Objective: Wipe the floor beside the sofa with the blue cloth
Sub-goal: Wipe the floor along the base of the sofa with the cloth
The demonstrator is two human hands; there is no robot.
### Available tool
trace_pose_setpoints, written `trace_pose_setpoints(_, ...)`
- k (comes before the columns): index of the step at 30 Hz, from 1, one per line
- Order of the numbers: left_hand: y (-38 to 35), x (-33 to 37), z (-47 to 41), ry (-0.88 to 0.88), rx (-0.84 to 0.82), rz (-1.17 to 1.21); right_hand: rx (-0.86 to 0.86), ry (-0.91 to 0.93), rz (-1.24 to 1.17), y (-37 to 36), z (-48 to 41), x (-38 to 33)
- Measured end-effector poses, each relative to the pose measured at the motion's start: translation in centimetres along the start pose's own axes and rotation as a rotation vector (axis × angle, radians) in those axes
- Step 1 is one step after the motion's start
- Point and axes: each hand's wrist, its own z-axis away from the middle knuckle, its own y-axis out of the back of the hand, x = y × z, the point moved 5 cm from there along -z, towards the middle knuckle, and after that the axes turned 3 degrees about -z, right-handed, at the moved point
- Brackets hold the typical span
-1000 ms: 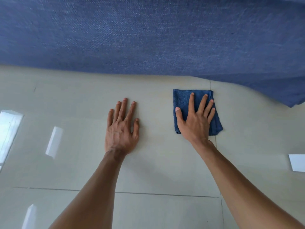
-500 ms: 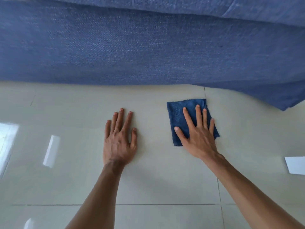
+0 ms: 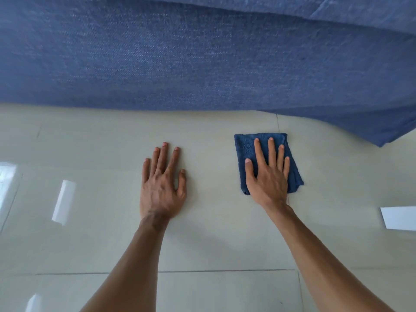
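Blue cloth (image 3: 244,152), a small folded terry rectangle in a deep navy shade, lies flat on the floor (image 3: 202,233) under the right hand (image 3: 269,176), its looped weave showing at the upper left corner and one lower corner jutting out past the little finger. The right hand presses down on it palm-flat with fingers spread and straight, not gripping anything. The left hand (image 3: 161,188) rests apart from it, also flat and splayed, directly on the bare glossy tile. Past both sets of fingertips runs the base of the blue fabric sofa (image 3: 202,64), with the cloth near its lower edge but not touching it. A tile joint runs under the cloth, and a white sheet (image 3: 398,218) lies well off to the right. Compared with half a second ago, the right hand is turned from a leftward slant to point more straight toward the sofa, and the cloth sits squarer and slightly nearer the sofa, while the left hand holds the same spot.
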Motion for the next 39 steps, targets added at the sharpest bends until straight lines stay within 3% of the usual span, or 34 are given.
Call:
trace_pose_setpoints(6,-0.6,0.0,0.0,0.004,-0.001,-0.048,0.080,-0.250,-0.091,-1.2,-1.1,-3.6)
trace_pose_setpoints(13,-0.8,-0.2,0.0,0.026,-0.015,-0.064,-0.035,0.118,0.015,0.1,2.0,-0.1)
trace_pose_setpoints(19,-1.0,-0.3,0.0,0.031,-0.011,-0.069,0.031,-0.213,-0.075,-0.9,-0.5,-3.9)
trace_pose_setpoints(22,-1.0,-0.3,0.0,0.025,-0.019,-0.070,-0.001,-0.020,-0.025,-1.0,0.1,-4.8)
trace_pose_setpoints(25,-0.9,-0.4,0.0,0.031,-0.026,-0.051,-0.045,0.205,0.044,-0.2,3.1,-1.0)
trace_pose_setpoints(28,-0.8,-0.2,0.0,0.034,-0.021,-0.051,-0.016,0.040,0.031,0.7,2.7,1.9)
trace_pose_setpoints(31,-0.9,-0.3,0.0,0.035,-0.010,-0.057,0.028,-0.221,-0.063,-0.2,-0.2,-2.1)
trace_pose_setpoints(32,-1.0,-0.2,0.1,0.035,-0.009,-0.064,0.017,-0.225,-0.082,-0.6,-0.8,-4.2)
trace_pose_setpoints(35,-0.9,-0.2,0.0,0.028,-0.016,-0.072,-0.022,0.114,-0.016,-1.4,0.7,-7.2)
trace_pose_setpoints(37,-0.7,-0.2,0.0,0.028,-0.016,-0.060,-0.042,0.299,0.024,-0.9,3.6,-4.3)
trace_pose_setpoints(39,-0.5,-0.1,0.1,0.030,-0.023,-0.052,-0.046,0.245,0.046,0.2,4.9,0.5)
